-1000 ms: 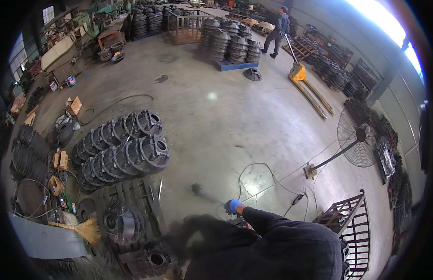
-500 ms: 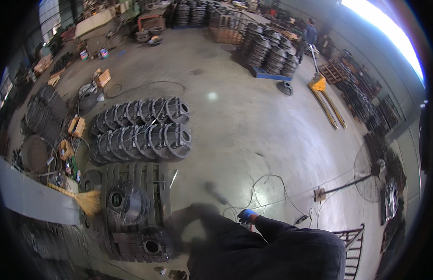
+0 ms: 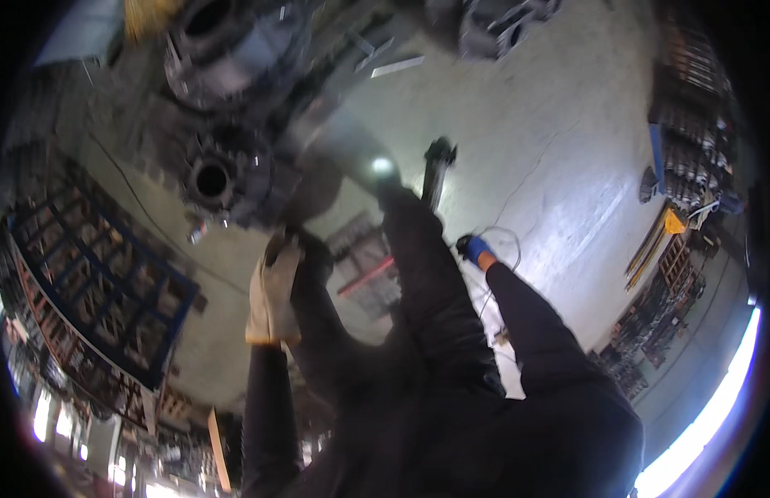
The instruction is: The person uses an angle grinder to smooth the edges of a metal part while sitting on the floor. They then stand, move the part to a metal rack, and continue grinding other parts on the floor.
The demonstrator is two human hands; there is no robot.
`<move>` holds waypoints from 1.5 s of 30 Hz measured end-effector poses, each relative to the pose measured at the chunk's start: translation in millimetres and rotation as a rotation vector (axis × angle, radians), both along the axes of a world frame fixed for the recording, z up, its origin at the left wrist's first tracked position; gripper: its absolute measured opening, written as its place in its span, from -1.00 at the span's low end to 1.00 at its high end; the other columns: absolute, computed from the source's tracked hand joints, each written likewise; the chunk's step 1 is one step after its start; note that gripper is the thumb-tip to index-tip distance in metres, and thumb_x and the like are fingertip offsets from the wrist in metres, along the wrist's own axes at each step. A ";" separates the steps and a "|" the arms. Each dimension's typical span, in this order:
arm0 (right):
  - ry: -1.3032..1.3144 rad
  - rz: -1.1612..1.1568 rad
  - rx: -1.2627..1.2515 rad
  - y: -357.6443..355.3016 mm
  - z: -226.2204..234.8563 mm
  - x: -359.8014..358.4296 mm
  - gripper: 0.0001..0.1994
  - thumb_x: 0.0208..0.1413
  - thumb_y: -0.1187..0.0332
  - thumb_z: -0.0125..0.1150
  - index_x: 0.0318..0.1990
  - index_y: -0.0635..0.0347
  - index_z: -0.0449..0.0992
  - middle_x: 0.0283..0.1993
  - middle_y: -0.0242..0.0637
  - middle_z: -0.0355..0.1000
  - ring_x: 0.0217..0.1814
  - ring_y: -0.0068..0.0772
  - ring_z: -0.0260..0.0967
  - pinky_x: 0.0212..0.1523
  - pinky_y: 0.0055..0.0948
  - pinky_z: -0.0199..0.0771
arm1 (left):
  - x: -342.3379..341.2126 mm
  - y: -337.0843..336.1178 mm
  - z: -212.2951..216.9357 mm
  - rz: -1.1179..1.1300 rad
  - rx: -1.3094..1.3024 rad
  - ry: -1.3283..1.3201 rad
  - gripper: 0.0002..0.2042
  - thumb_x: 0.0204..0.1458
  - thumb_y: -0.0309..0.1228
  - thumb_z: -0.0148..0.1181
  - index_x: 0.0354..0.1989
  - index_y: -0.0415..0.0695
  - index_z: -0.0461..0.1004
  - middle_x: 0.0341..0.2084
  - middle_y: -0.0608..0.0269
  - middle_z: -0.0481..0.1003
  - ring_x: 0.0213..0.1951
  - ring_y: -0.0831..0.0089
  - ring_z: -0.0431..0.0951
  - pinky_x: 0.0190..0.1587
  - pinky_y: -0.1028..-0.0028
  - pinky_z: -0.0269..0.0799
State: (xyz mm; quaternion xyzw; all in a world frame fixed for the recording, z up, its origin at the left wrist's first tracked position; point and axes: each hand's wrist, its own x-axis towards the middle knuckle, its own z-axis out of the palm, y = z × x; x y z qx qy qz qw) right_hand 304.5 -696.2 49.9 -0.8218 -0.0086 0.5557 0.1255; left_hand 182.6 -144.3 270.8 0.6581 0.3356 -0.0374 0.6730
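Observation:
My left hand [image 3: 271, 300], in a pale work glove with a yellowish cuff, is beside my bent left leg. Its fingertips blur into the dark area at the knee, so their grip is hidden. Farther right, my right hand [image 3: 478, 250] wears a blue glove and looks closed around something dark and small. A thin cable [image 3: 511, 235] loops on the floor close to it. Beyond my right knee a dark, shiny, elongated tool-like object [image 3: 435, 173] points away from me; its kind is unclear. Ahead of my left hand lies a dark ring-shaped metal casting [image 3: 212, 178].
A larger round casting [image 3: 235, 62] lies behind the first, and another casting [image 3: 503, 29] is at the top. A dark metal rack [image 3: 102, 274] stands at left. Between my legs are boards with a red bar [image 3: 366, 275]. A yellow pallet truck [image 3: 672, 222] is far right.
My view has swung down and turned, bringing the castings nearer the top. My gloved left hand has come into view. My blue-gloved right hand now shows farther out from my body.

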 end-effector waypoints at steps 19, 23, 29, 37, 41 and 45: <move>0.048 -0.071 -0.156 19.5 -151.6 -35.2 -0.66 0.21 0.12 0.19 -0.10 0.18 0.69 -0.06 -0.02 0.65 -0.01 -0.08 0.63 0.02 -0.13 0.59 | 97.4 53.1 -243.7 -0.203 0.300 0.104 -0.57 0.28 -0.54 0.23 0.32 -0.34 0.41 0.02 0.21 0.58 0.03 0.60 0.54 0.13 0.64 0.43; -0.021 -0.073 -0.132 35.3 -179.9 -58.6 -0.65 0.18 0.11 0.19 -0.15 0.19 0.70 -0.10 -0.01 0.66 -0.04 -0.05 0.64 -0.02 -0.10 0.60 | 97.4 64.3 -223.5 -0.232 0.403 0.140 -0.60 0.26 -0.48 0.28 0.26 -0.29 0.49 -0.01 0.29 0.62 0.03 0.56 0.55 0.16 0.58 0.43; -0.044 0.064 -0.310 35.9 -223.2 -13.1 -0.64 0.13 0.08 0.19 -0.22 0.19 0.72 -0.15 0.00 0.67 -0.10 0.00 0.66 -0.07 -0.06 0.61 | 62.1 62.2 -193.3 -0.256 0.771 0.060 -0.59 0.24 -0.43 0.26 0.26 -0.21 0.52 0.00 0.16 0.63 0.02 0.42 0.60 0.15 0.50 0.46; -0.584 -0.382 -0.115 51.0 -257.6 19.4 -0.34 0.12 -0.09 0.35 0.24 0.15 0.45 0.13 0.07 0.58 0.20 0.16 0.54 0.15 0.03 0.56 | -23.1 43.8 -171.6 0.092 0.429 -0.174 -0.58 0.30 -0.59 0.17 0.34 -0.30 0.41 0.06 0.13 0.59 0.04 0.43 0.59 0.15 0.44 0.51; -0.738 -0.562 -0.243 86.1 -291.8 13.7 -0.36 -0.05 -0.02 0.54 0.12 0.11 0.47 0.06 -0.07 0.58 0.15 0.01 0.59 0.10 0.01 0.60 | -52.1 4.5 -136.1 0.369 0.236 -0.267 -0.55 0.30 -0.51 0.20 0.35 -0.29 0.41 0.07 0.10 0.59 0.07 0.39 0.61 0.13 0.40 0.54; -0.755 -0.454 -0.072 71.9 -300.8 30.6 -0.43 -0.05 0.00 0.54 0.03 0.17 0.56 -0.03 -0.02 0.62 0.00 0.00 0.63 -0.02 -0.04 0.63 | -58.8 -31.3 -102.4 0.423 0.270 -0.365 -0.53 0.26 -0.50 0.26 0.34 -0.30 0.41 0.05 0.08 0.61 0.00 0.32 0.65 0.09 0.36 0.58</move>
